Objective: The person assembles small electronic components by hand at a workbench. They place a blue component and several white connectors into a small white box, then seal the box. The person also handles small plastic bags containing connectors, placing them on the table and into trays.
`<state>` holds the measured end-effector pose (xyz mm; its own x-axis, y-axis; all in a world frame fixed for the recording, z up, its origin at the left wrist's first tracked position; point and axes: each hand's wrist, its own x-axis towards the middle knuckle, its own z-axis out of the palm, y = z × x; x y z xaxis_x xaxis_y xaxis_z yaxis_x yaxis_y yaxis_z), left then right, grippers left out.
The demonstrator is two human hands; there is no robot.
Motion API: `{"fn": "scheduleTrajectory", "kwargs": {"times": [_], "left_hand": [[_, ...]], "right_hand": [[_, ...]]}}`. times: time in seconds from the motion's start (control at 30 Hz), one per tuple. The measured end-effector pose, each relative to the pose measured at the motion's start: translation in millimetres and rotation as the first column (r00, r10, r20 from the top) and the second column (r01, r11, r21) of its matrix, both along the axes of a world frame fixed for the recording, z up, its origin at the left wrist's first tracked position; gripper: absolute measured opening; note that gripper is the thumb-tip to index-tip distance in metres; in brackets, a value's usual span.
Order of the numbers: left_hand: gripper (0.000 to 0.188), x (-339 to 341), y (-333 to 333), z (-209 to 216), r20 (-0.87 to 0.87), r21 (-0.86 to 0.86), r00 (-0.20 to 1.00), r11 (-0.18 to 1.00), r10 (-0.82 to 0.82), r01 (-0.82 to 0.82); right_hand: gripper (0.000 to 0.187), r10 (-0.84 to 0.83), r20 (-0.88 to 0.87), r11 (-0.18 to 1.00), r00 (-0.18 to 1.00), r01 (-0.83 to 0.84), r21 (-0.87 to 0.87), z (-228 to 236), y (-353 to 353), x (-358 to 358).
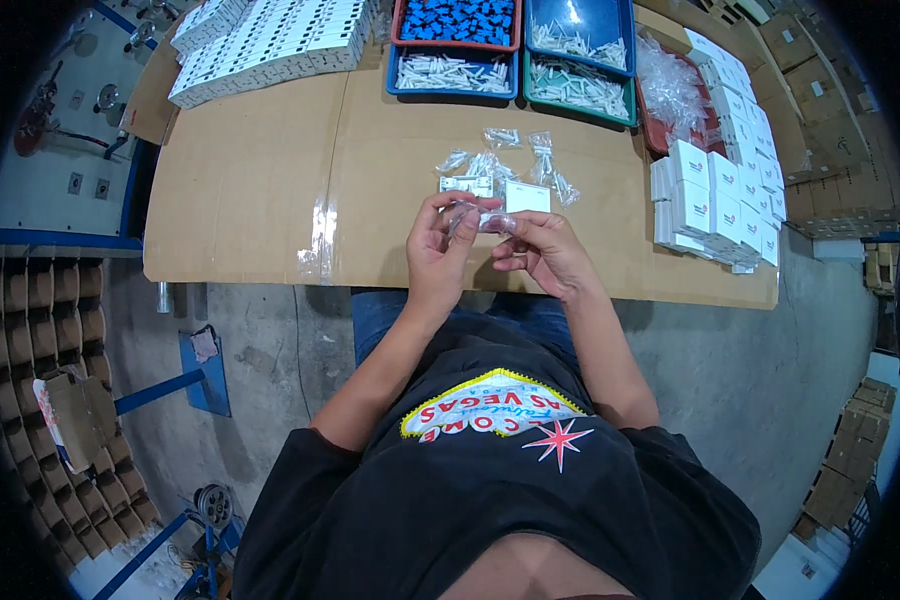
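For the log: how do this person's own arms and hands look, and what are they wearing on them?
The left hand and right hand are gloveless, with no watch or bracelet showing. Both forearms are bare; the wide, plain black sleeves end near the elbows.

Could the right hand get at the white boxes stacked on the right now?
Probably yes: only cardboard table covering lies between the right hand and the white boxes. It and the left hand hold a clear bag, though, so it would likely have to let go first.
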<state>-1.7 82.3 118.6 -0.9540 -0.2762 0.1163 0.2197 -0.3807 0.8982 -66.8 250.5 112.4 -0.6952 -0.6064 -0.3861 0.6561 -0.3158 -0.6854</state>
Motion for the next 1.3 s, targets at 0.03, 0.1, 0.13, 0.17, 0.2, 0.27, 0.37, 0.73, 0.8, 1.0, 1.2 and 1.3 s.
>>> {"fn": "scheduleTrajectory", "kwargs": {"times": [0.03,0.1,0.13,0.17,0.2,0.27,0.37,0.73,0.8,1.0,1.2,1.3], "left_hand": [[0.035,-0.1,-1.5,2.4,0.006,-0.011,1.0,1.0,0.007,-0.007],[0.042,-2.5,-5.4,5.4,-0.096,-0.407,0.981,0.892,0.169,-0.194],[0.046,-3.1,-7.9,7.3,-0.169,-0.574,0.959,0.768,0.229,-0.284],[0.047,-3.1,-11.6,11.3,-0.214,-0.712,0.96,0.644,0.179,-0.278],[0.048,-2.4,-16.3,16.2,-0.249,-0.823,0.961,0.496,0.121,-0.275],[0.047,0.4,-23.1,14.6,-0.236,-0.921,0.971,0.314,0.027,-0.232],[0.042,0.8,-26.1,-9.0,-0.158,-0.943,0.987,0.301,-0.036,-0.14],[0.034,-0.9,-18.0,-32.7,0.139,-0.633,0.986,0.774,0.092,0.017],[0.032,-0.2,-16.7,-27.6,0.145,-0.636,0.989,0.768,0.029,0.071],[0.033,1.1,-8.3,-30.5,0.185,-0.65,0.978,0.733,-0.101,0.199],[0.032,-2.1,-9.2,-31.3,0.24,-0.623,0.964,0.743,-0.116,0.245],[0.034,-3.5,-11.5,-34.7,0.25,-0.623,0.962,0.742,-0.11,0.247]], "right_hand": [[0.023,0.001,0.001,1.0,1.0,-0.001,0.021,2.7,-0.6,0.0],[0.022,-0.023,-0.062,0.992,0.998,0.03,0.126,6.9,-2.4,0.5],[0.022,-0.032,-0.095,0.983,0.995,0.048,0.177,8.7,-2.8,0.8],[0.021,-0.004,-0.182,0.959,0.983,0.055,0.277,10.4,-2.5,0.6],[0.02,0.032,-0.264,0.925,0.964,0.071,0.373,11.9,-2.0,1.0],[0.019,0.101,-0.368,0.877,0.924,0.092,0.472,12.5,-1.9,2.7],[0.019,0.149,-0.452,0.861,0.88,0.109,0.497,8.2,-3.9,5.2],[0.019,0.093,-0.604,0.827,0.792,0.277,0.489,-3.7,23.3,-80.4],[0.019,0.107,-0.734,0.743,0.671,0.436,0.507,-23.8,42.2,-137.7],[0.021,0.315,-0.868,0.394,0.385,0.779,0.488,-26.6,90.2,-302.1],[0.026,0.642,-0.678,0.246,0.358,0.741,0.625,-18.7,81.4,-384.4],[0.026,0.69,-0.614,0.269,0.384,0.651,0.71,-22.6,78.5,-402.9]]}}
